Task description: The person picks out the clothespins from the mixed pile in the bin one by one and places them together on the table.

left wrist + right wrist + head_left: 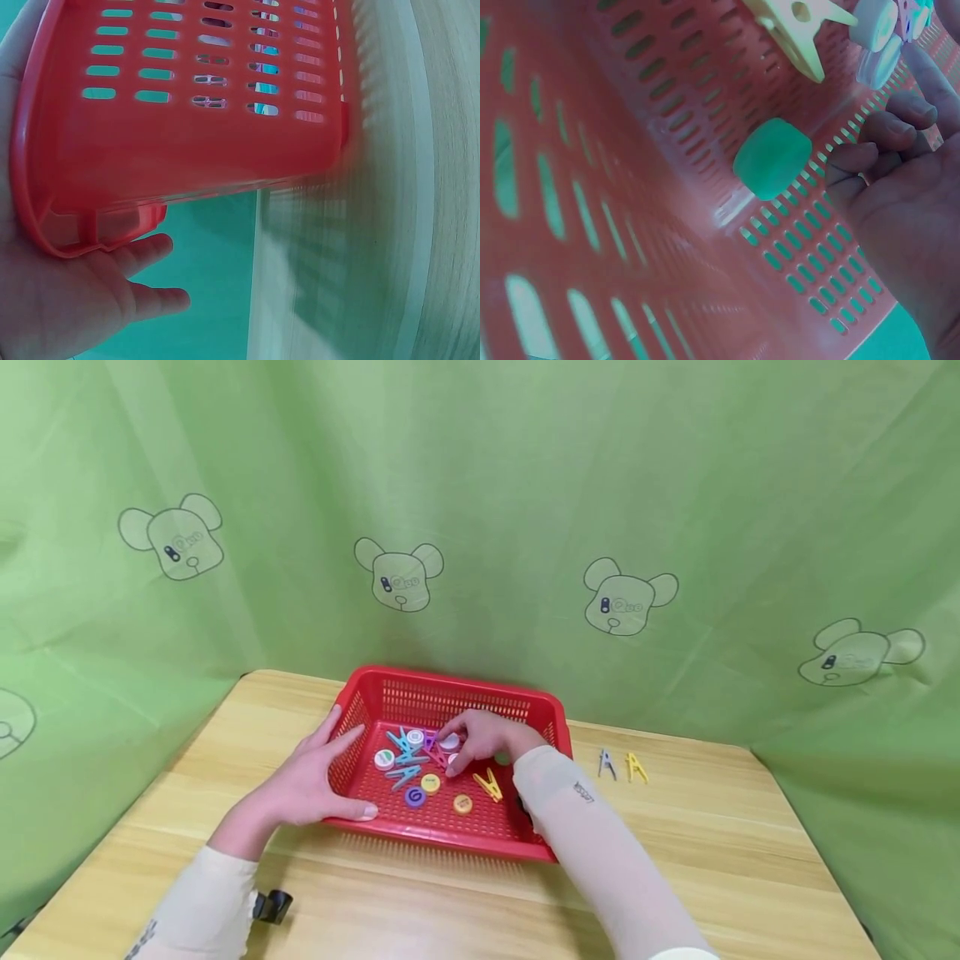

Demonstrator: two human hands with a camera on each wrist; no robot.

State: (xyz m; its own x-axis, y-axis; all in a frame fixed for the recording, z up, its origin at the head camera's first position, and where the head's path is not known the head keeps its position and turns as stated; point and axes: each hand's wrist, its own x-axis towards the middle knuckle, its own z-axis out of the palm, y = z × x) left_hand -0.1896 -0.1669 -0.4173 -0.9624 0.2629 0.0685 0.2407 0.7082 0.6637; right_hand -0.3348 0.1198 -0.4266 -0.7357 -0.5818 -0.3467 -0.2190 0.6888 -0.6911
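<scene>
A red basket (450,839) holds small clothespins and round bottle caps. My left hand (303,789) rests at its left end, fingers spread along the rim and thumb over the near edge. Inside the basket, my right hand (483,737) reaches down with thumb and index finger apart around white caps (450,742). Close to its fingertips lie a purple clothespin (430,740) and a pink clothespin (433,758). Several blue clothespins (406,775) lie to their left. A yellow clothespin (799,30) and a green cap (772,159) are near my right hand.
Right of the basket, a blue clothespin (607,763) and another yellow clothespin (636,767) lie on the wooden table (690,835). A green curtain (510,510) hangs behind the table and along its sides. Purple cap (415,797) and orange cap (462,804) lie near the basket's front wall.
</scene>
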